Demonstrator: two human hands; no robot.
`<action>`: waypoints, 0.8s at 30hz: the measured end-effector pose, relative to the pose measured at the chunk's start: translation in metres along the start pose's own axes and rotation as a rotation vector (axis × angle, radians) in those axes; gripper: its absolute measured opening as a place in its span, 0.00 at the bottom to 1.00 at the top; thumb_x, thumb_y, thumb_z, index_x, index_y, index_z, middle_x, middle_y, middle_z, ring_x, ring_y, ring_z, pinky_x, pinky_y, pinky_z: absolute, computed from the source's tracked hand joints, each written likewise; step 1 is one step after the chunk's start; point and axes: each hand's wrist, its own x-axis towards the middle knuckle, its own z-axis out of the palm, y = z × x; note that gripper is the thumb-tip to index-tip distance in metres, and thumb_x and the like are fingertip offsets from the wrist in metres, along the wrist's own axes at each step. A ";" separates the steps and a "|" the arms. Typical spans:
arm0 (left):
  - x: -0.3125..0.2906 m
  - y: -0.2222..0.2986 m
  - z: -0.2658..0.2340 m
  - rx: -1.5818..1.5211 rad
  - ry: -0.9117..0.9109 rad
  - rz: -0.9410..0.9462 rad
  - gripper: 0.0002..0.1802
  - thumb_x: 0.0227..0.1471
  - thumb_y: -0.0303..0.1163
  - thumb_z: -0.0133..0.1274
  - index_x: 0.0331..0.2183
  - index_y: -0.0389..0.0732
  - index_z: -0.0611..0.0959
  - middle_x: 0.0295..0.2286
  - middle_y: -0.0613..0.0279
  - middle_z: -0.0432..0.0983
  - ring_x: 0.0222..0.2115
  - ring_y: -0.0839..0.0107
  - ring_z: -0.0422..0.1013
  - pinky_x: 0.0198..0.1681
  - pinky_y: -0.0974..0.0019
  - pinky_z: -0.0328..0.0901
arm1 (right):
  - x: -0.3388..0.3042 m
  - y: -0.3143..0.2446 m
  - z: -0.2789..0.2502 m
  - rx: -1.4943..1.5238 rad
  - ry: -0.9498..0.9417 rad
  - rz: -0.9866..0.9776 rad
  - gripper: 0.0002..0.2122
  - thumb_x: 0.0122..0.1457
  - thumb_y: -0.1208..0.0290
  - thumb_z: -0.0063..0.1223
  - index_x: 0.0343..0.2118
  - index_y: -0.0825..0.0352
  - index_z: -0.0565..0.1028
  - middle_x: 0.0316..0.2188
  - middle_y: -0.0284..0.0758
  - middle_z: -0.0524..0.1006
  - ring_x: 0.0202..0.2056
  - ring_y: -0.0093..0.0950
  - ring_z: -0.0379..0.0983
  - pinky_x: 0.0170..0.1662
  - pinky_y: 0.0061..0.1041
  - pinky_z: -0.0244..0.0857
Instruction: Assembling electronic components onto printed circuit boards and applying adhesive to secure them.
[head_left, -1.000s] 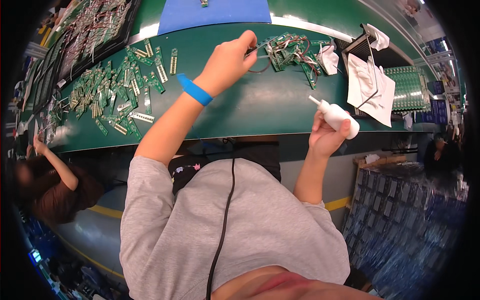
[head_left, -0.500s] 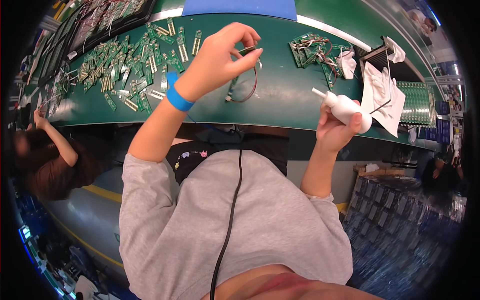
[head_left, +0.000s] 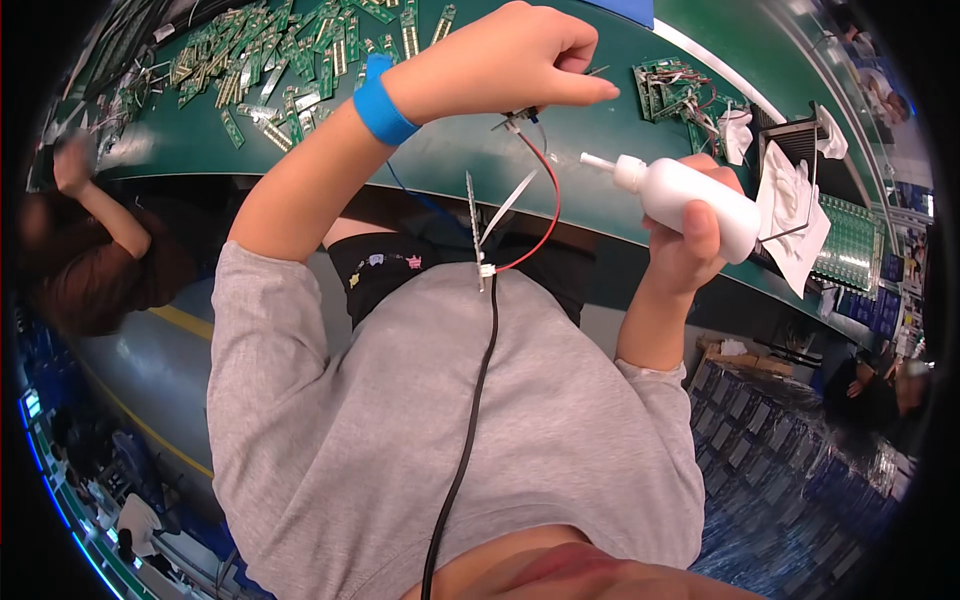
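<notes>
My left hand (head_left: 515, 58), with a blue wrist strap (head_left: 382, 103), is closed on a small green circuit board (head_left: 516, 119) mostly hidden behind the fingers. Red and white wires (head_left: 556, 196) loop down from that board to a second narrow circuit board (head_left: 475, 225), which dangles nearly edge-on in front of my shirt. A white squeeze bottle (head_left: 712, 205) is gripped in my right hand (head_left: 688, 250), thumb across its side. Its thin nozzle (head_left: 597, 161) points left toward the held board, below and apart from my left fingers.
Loose green circuit boards (head_left: 290, 50) are heaped on the green table (head_left: 330, 150) at far left. More wired boards (head_left: 675, 95) lie at right, near a wire holder with white tissue (head_left: 790, 205) and a board panel (head_left: 848, 245). Another person's arm (head_left: 105, 205) is at far left.
My left hand has moved right and turned, and the second board now hangs past the table edge. The bottle looks larger and lies more level, its nozzle farther left.
</notes>
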 end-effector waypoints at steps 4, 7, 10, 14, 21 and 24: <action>0.001 0.014 -0.009 0.059 -0.046 -0.038 0.17 0.44 0.36 0.48 0.14 0.35 0.68 0.11 0.56 0.63 0.12 0.68 0.60 0.18 0.66 0.57 | 0.005 -0.002 0.018 -0.133 0.034 -0.122 0.14 0.40 0.65 0.51 0.17 0.71 0.63 0.17 0.37 0.65 0.17 0.21 0.57 0.20 0.15 0.51; 0.002 0.007 -0.005 -0.014 -0.078 -0.013 0.19 0.42 0.38 0.51 0.14 0.34 0.67 0.09 0.58 0.60 0.12 0.74 0.56 0.16 0.69 0.54 | 0.004 -0.010 0.027 -0.106 0.015 -0.037 0.11 0.40 0.70 0.51 0.17 0.73 0.64 0.16 0.35 0.64 0.20 0.22 0.57 0.24 0.16 0.51; 0.000 0.006 -0.001 -0.125 -0.088 -0.037 0.19 0.43 0.38 0.50 0.14 0.34 0.68 0.09 0.56 0.60 0.11 0.73 0.56 0.16 0.68 0.55 | 0.009 -0.006 0.031 -0.080 0.014 -0.100 0.09 0.40 0.73 0.53 0.17 0.74 0.68 0.15 0.34 0.68 0.17 0.21 0.62 0.20 0.16 0.54; 0.000 0.006 0.002 -0.118 -0.077 -0.046 0.19 0.43 0.39 0.50 0.14 0.34 0.68 0.09 0.55 0.61 0.11 0.71 0.57 0.16 0.67 0.55 | 0.012 0.001 0.033 -0.080 0.004 -0.219 0.08 0.40 0.74 0.57 0.17 0.74 0.73 0.14 0.34 0.72 0.15 0.20 0.66 0.17 0.14 0.58; 0.000 0.006 0.004 -0.097 -0.041 -0.024 0.20 0.43 0.40 0.49 0.15 0.33 0.70 0.10 0.50 0.63 0.12 0.65 0.61 0.17 0.65 0.56 | 0.010 -0.001 0.039 -0.252 -0.026 -0.210 0.08 0.39 0.73 0.58 0.17 0.73 0.73 0.13 0.34 0.71 0.15 0.20 0.67 0.18 0.15 0.58; 0.001 0.001 0.006 -0.013 -0.042 0.002 0.18 0.44 0.39 0.49 0.16 0.33 0.71 0.11 0.52 0.65 0.12 0.68 0.62 0.17 0.67 0.57 | 0.009 0.001 0.041 -0.245 -0.022 -0.194 0.09 0.39 0.72 0.59 0.18 0.73 0.73 0.14 0.34 0.72 0.15 0.21 0.68 0.18 0.15 0.59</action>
